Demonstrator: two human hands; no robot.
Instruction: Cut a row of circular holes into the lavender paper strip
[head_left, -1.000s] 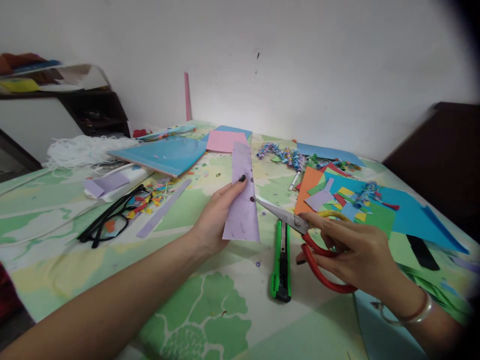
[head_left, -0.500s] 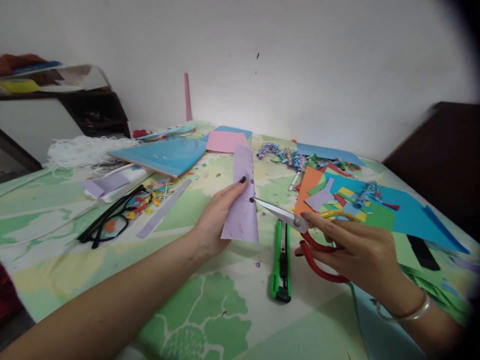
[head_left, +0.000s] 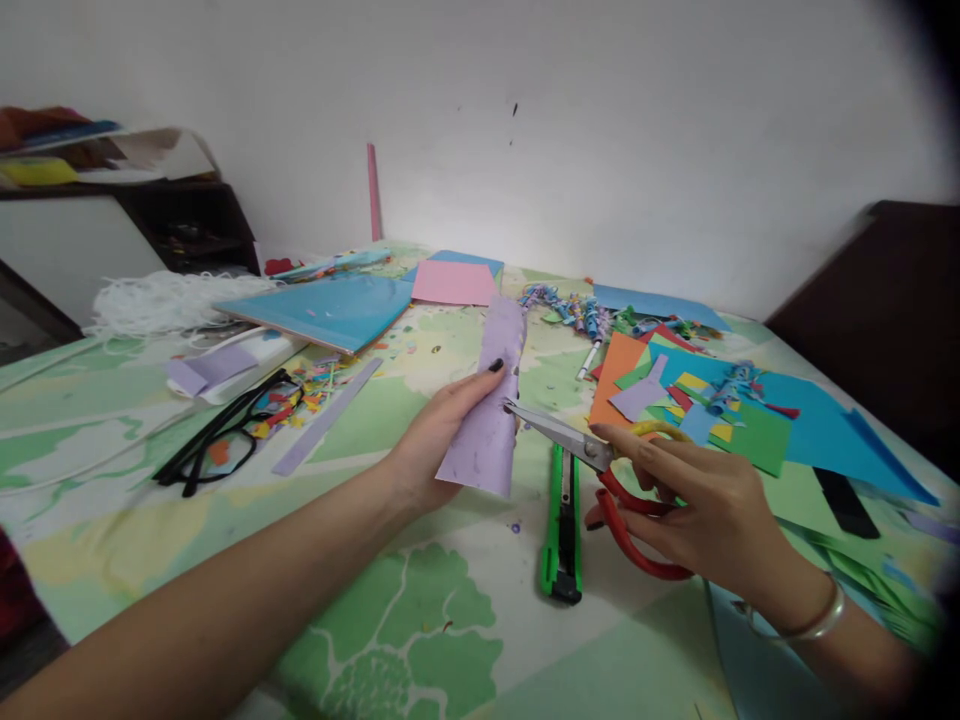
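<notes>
My left hand (head_left: 435, 435) grips a folded strip of purple paper (head_left: 480, 440) at mid-length, its dark-nailed thumb on top and other fingers mostly hidden beneath. Small notches run along the strip's right edge. The scissors (head_left: 562, 432), with red and yellow handles, are in my right hand (head_left: 697, 505). Their blade tips touch the paper's right side just below my left thumb, and the blades look nearly closed. Below the blades, a green box cutter (head_left: 562, 540) lies on the patterned tablecloth (head_left: 427, 640).
Black glasses (head_left: 225, 440), paper scraps (head_left: 281, 405) and a thin purple strip (head_left: 330, 415) lie left. Behind are a blue folder (head_left: 330, 308) and pink paper (head_left: 454, 283). Coloured sheets (head_left: 810, 430) spread at right; white string (head_left: 165, 302) is heaped far left.
The purple strip has tilted, its far end swinging right. The scissors and my right hand have shifted slightly left, and the blade tips now overlap the paper's edge.
</notes>
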